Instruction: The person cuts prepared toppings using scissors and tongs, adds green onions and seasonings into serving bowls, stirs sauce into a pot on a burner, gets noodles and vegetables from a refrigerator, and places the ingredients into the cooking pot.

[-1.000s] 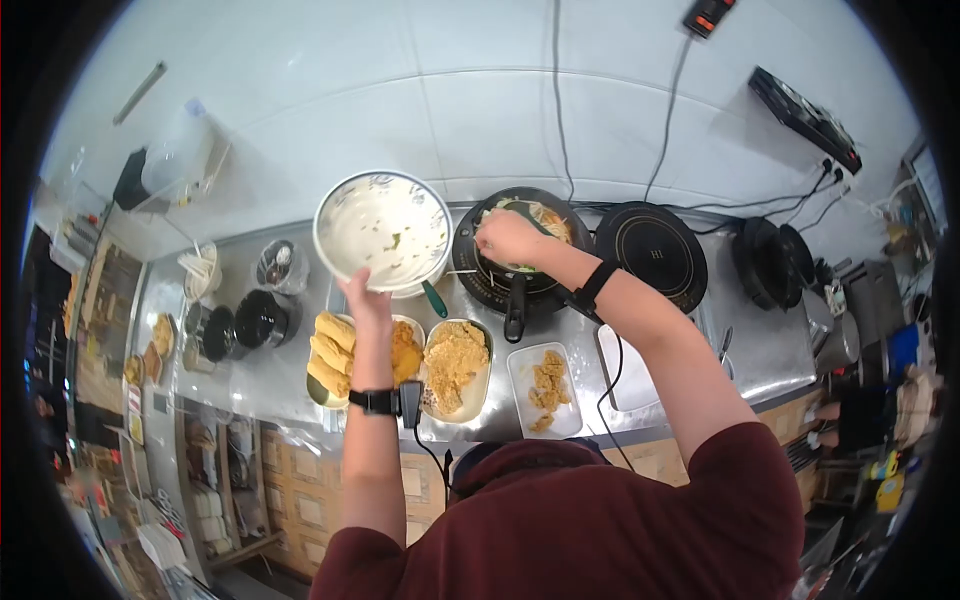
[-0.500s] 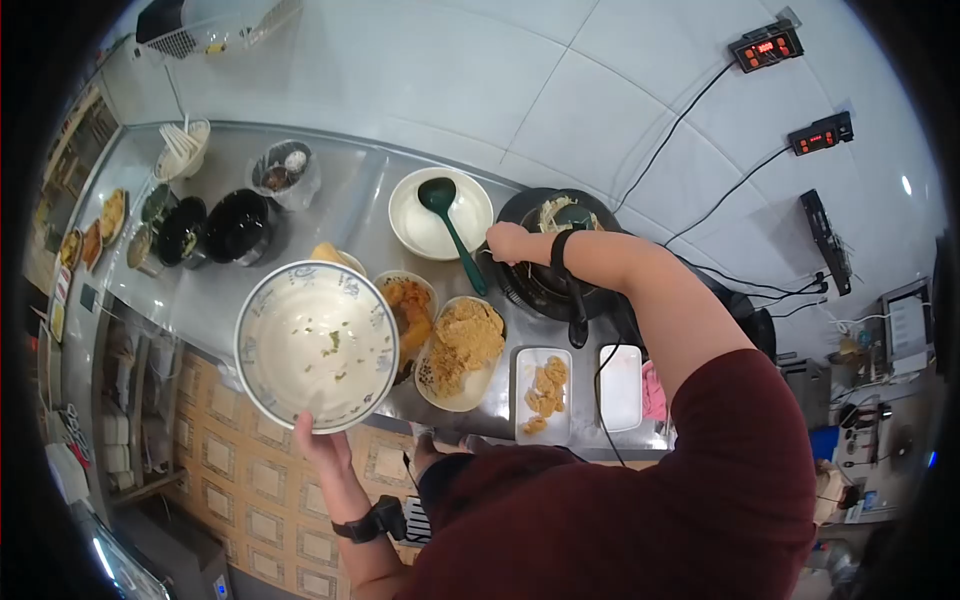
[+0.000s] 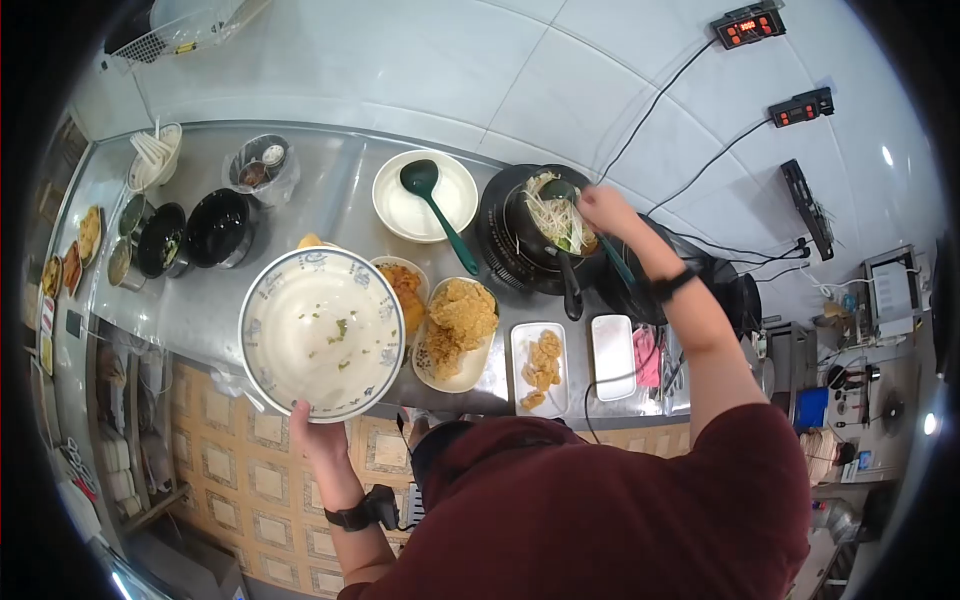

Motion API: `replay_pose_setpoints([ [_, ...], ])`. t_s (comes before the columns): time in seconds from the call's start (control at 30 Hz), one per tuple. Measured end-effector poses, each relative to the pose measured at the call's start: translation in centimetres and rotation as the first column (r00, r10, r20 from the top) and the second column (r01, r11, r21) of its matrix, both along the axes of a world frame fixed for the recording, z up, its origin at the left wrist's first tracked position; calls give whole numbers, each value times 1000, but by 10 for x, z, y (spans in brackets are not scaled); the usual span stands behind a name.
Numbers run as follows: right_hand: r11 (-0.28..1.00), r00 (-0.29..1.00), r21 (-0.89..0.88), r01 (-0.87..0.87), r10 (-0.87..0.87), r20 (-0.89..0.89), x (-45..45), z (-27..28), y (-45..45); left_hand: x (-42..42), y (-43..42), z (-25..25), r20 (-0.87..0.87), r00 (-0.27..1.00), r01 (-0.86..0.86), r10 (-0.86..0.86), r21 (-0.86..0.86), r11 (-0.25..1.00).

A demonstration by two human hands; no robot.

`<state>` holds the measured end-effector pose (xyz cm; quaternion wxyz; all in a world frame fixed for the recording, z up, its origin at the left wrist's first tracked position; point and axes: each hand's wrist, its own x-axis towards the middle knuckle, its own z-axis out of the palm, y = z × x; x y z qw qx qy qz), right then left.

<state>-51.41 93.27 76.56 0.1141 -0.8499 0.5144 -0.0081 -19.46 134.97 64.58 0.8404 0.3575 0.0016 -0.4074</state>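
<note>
My left hand (image 3: pixel 320 432) holds a large white bowl (image 3: pixel 322 340) by its near rim. Blue patterns run round the bowl, and green bits cling inside it. At the right side of a black pan (image 3: pixel 570 262), the closed fingers of my right hand (image 3: pixel 603 211) are on a dark green ladle (image 3: pixel 618 262). The ladle's head lies in the pan among pale shreds and green vegetables (image 3: pixel 560 215). Another green ladle (image 3: pixel 420 178) rests in a white bowl (image 3: pixel 382 205) left of the pan.
Dishes of fried food (image 3: pixel 460 330) and a tray of fried pieces (image 3: pixel 543 365) line the near counter edge, beside a white tray (image 3: pixel 613 358). Black pots (image 3: pixel 220 228) and a cup of white utensils (image 3: pixel 155 165) are at left. Control boxes (image 3: pixel 748 27) hang on the wall.
My right hand has gone from the pan's left side to its right side, onto the ladle. The bowl in my left hand has come down and left from beside the pan. The view has turned.
</note>
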Motion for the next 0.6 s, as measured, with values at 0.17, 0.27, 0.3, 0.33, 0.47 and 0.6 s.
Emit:
replay_pose_setpoints([
  [0.17,942,932,333,-38,153,-327,-44,-21,129,7,-11,1,-20,997,75,-76,-35,997],
  [0.27,935,918,42,-352,336,210,-41,-116,157,7,-24,11,-48,988,144,-145,-25,989],
  [0.3,940,919,-119,-319,338,205,-22,-122,157,7,-28,12,-41,984,174,-175,-20,984],
  [0.33,919,920,-278,-278,339,199,2,-127,152,7,-32,12,-30,978,204,-204,-14,979],
  [0.47,916,967,-392,-86,171,188,48,-154,127,7,-41,16,-18,964,267,-267,7,964],
  [0.6,884,989,-456,-99,137,50,52,-175,119,4,-46,19,-25,945,326,-327,-35,945],
])
